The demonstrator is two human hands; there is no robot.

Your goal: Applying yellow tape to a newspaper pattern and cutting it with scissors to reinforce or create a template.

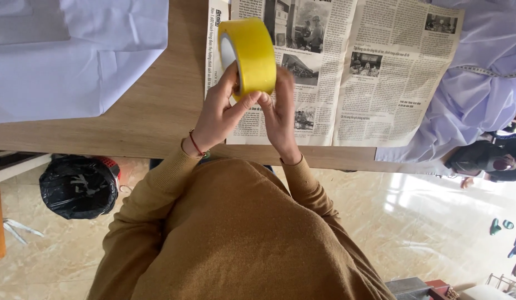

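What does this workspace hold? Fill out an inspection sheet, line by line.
Surface: wooden table, partly covered.
Job's things: yellow tape roll, held upright above the newspaper.
Clutter: white cloth on one side, lilac cloth with a measuring tape on the other.
Hands: left hand grips the roll; right hand fingers its edge.
Cables: nothing seen.
Surroundings: black bin bag, tiled floor.

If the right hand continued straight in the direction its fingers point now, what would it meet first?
The right hand points up the picture, with its fingertips already against the yellow tape roll that the left hand holds. So the roll comes first; beyond it lies the newspaper on the wooden table, though depth is unclear.
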